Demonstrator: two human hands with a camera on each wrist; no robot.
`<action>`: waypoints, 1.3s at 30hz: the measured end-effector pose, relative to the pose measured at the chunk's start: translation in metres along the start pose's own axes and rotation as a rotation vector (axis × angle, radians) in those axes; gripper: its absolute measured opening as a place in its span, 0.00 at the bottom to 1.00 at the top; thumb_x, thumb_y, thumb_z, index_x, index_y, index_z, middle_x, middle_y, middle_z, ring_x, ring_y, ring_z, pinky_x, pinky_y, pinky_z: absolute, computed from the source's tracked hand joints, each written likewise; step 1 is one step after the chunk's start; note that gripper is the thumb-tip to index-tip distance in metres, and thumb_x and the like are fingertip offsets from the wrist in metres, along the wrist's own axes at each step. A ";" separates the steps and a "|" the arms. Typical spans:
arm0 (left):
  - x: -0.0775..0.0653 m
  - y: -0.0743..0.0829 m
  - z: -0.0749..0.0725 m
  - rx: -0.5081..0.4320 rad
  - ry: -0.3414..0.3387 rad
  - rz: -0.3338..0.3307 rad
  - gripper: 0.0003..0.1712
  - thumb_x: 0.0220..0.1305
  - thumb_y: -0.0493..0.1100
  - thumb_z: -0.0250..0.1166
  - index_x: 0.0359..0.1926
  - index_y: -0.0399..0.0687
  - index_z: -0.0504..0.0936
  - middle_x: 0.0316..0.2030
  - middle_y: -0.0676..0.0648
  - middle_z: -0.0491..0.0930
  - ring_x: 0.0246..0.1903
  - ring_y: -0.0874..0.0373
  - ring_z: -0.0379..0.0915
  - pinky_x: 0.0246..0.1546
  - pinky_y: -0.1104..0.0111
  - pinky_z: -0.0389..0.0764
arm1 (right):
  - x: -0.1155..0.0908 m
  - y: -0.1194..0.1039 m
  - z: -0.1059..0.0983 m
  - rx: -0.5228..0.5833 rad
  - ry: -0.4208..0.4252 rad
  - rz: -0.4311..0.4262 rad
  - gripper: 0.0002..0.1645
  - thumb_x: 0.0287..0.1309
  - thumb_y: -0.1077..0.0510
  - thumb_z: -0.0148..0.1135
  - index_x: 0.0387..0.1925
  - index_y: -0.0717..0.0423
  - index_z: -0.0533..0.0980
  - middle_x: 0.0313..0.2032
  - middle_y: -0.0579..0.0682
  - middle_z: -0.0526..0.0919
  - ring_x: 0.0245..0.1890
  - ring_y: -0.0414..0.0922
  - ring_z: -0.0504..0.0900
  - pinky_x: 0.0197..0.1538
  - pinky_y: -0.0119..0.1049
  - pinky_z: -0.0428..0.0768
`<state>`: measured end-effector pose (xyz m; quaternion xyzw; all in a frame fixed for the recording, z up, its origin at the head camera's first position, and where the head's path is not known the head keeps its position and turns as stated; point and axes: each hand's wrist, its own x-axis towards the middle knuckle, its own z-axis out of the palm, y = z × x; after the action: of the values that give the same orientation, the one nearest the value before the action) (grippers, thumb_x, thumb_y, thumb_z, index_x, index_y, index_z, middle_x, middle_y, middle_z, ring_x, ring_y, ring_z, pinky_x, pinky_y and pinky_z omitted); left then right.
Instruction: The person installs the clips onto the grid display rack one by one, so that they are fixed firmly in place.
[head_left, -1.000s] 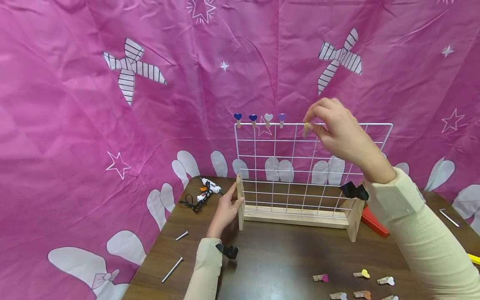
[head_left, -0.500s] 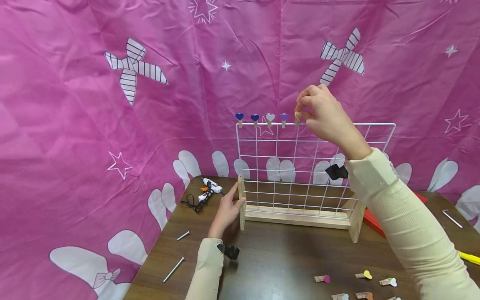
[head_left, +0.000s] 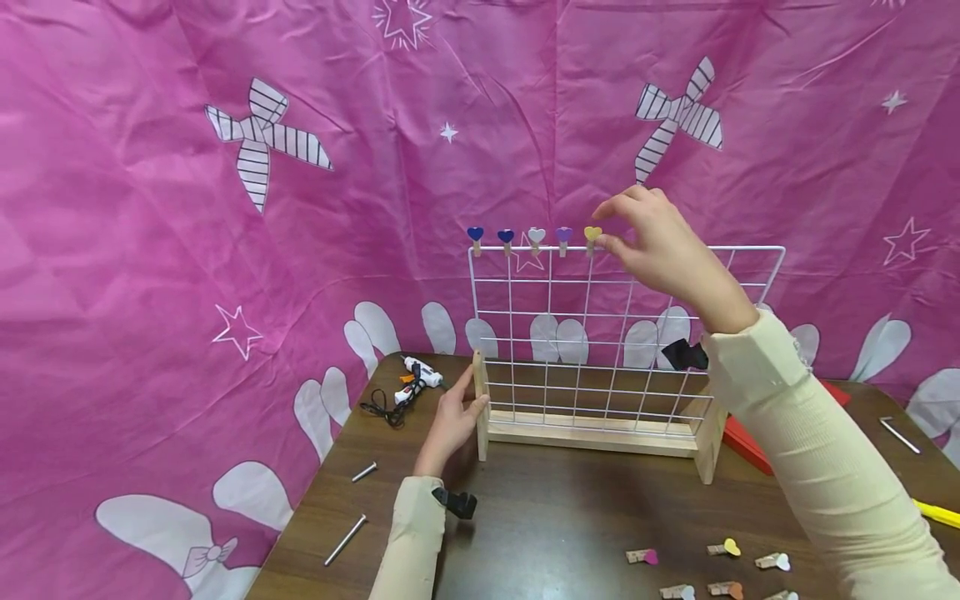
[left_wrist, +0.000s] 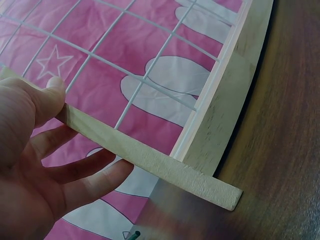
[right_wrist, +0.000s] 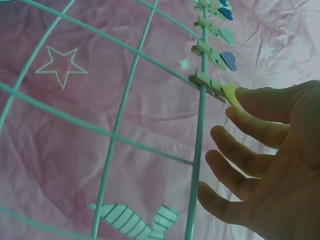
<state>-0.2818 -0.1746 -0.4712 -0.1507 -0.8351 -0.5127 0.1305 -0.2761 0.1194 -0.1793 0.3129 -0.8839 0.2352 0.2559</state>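
Observation:
A white wire grid rack [head_left: 627, 315] stands upright in a wooden base. My left hand [head_left: 454, 417] grips the base's left wooden end piece [left_wrist: 150, 157], thumb on one side and fingers on the other. Along the top wire sit two blue heart clothespins, a white one [head_left: 536, 237], a purple one [head_left: 564, 237] and a yellow one [head_left: 592, 234] furthest right. My right hand [head_left: 660, 244] is at the yellow clothespin, thumb and forefinger spread apart with the heart visible between them. In the right wrist view the thumb tip is right at the yellow heart [right_wrist: 230, 94].
Several heart clothespins, including a pink one [head_left: 642, 556] and a yellow one [head_left: 723, 547], lie on the table's front right. A glue gun [head_left: 422, 372] with a cord and two bolts [head_left: 345, 540] lie left. A red object [head_left: 747, 445] is behind the rack's right end.
My right hand has brought the yellow clothespin left and up onto the top wire, then parted its fingers from it. My left hand has stayed on the wooden end piece.

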 end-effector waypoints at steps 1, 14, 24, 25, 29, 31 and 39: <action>0.000 0.000 0.001 0.000 -0.001 0.001 0.36 0.63 0.41 0.59 0.69 0.43 0.56 0.52 0.34 0.75 0.48 0.46 0.75 0.42 0.62 0.81 | -0.003 0.001 -0.002 0.005 0.009 -0.007 0.12 0.56 0.62 0.61 0.43 0.61 0.76 0.41 0.55 0.74 0.44 0.54 0.66 0.46 0.49 0.65; 0.001 -0.001 0.001 -0.015 0.019 0.017 0.35 0.62 0.38 0.60 0.68 0.40 0.57 0.50 0.31 0.74 0.44 0.45 0.77 0.40 0.61 0.82 | -0.071 0.020 -0.017 -0.025 -0.010 -0.089 0.11 0.51 0.67 0.63 0.39 0.60 0.77 0.40 0.56 0.76 0.46 0.55 0.69 0.47 0.53 0.67; 0.003 -0.001 0.002 -0.031 0.020 0.004 0.35 0.62 0.38 0.61 0.69 0.43 0.58 0.49 0.32 0.75 0.45 0.45 0.76 0.40 0.61 0.82 | -0.143 0.047 0.000 -0.083 -0.013 -0.109 0.15 0.43 0.67 0.68 0.37 0.56 0.78 0.37 0.49 0.77 0.40 0.48 0.74 0.39 0.43 0.70; 0.003 -0.001 0.001 -0.035 0.021 0.003 0.35 0.62 0.38 0.61 0.69 0.44 0.58 0.49 0.32 0.75 0.45 0.44 0.76 0.40 0.61 0.82 | -0.151 0.049 0.002 -0.094 -0.025 -0.094 0.15 0.44 0.66 0.68 0.37 0.55 0.78 0.37 0.48 0.77 0.39 0.47 0.74 0.37 0.42 0.71; 0.004 -0.002 0.000 -0.036 0.019 0.004 0.35 0.62 0.38 0.61 0.69 0.44 0.58 0.50 0.32 0.75 0.46 0.44 0.76 0.40 0.61 0.81 | -0.181 0.055 0.012 -0.108 -0.082 -0.034 0.14 0.47 0.63 0.68 0.38 0.51 0.77 0.38 0.45 0.77 0.37 0.44 0.75 0.34 0.39 0.74; 0.004 -0.002 0.000 -0.030 0.020 0.006 0.35 0.62 0.38 0.61 0.69 0.43 0.58 0.51 0.32 0.74 0.46 0.43 0.75 0.40 0.60 0.81 | -0.195 0.058 0.018 -0.102 -0.116 -0.012 0.14 0.48 0.61 0.68 0.39 0.50 0.77 0.39 0.45 0.78 0.39 0.45 0.76 0.36 0.39 0.74; 0.005 -0.002 0.001 -0.013 0.023 0.015 0.36 0.62 0.39 0.61 0.68 0.43 0.58 0.53 0.32 0.73 0.46 0.43 0.75 0.39 0.61 0.82 | -0.259 0.084 0.047 -0.021 -0.213 0.005 0.17 0.43 0.60 0.71 0.37 0.44 0.78 0.36 0.37 0.78 0.36 0.37 0.77 0.38 0.25 0.72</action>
<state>-0.2871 -0.1737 -0.4715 -0.1519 -0.8290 -0.5190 0.1428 -0.1730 0.2627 -0.3921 0.3311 -0.9093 0.1922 0.1631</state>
